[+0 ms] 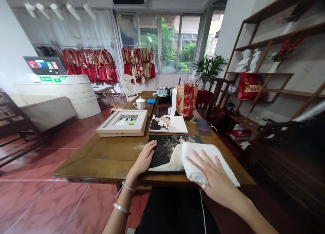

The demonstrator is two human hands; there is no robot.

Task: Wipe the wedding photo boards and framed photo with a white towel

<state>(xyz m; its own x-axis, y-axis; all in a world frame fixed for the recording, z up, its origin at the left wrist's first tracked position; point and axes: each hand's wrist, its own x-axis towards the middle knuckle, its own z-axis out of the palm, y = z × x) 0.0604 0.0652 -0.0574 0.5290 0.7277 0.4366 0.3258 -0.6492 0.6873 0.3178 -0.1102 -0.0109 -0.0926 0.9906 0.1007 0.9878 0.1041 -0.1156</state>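
A dark photo print (167, 149) of a bride lies flat near the front edge of the wooden table (106, 156). My left hand (144, 159) rests on the print's left edge, fingers stretched and together, holding nothing. My right hand (213, 174) lies flat with spread fingers on a folded white cloth (200, 156), pressing it onto the print's right part. A second photo print (168, 124) lies just behind. A white framed photo (123, 122) sits to the left of it.
A white teapot (139, 103), a red paper bag (186, 98), a phone (203, 126) and a tea tray stand farther back. Wooden shelves (266, 75) fill the right wall. Red garments (101, 65) hang at the back. A white counter (66, 92) stands at left.
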